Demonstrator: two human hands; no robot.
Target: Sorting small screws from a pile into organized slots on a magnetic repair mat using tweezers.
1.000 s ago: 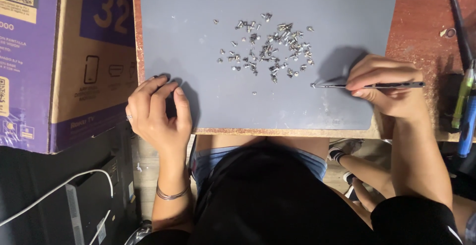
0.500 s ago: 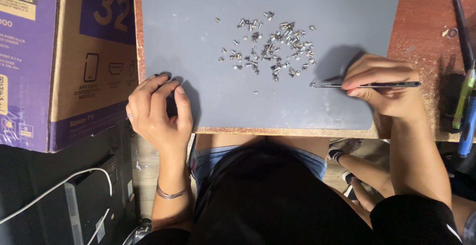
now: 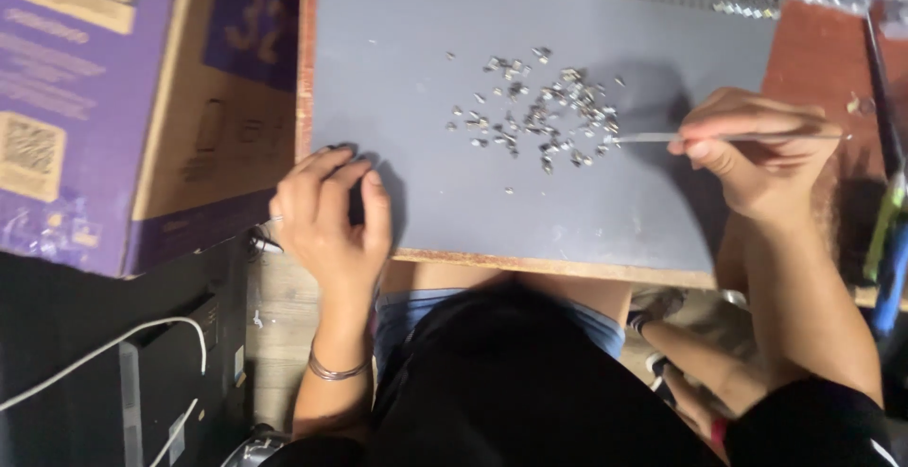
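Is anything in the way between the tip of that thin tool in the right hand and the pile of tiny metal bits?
Nothing visible: the tweezers in the right hand already reach the pile of small metal pieces on the bare grey mat.

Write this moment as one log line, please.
left hand: rests on grey mat corner | right hand: holds tweezers, tip at small metal parts
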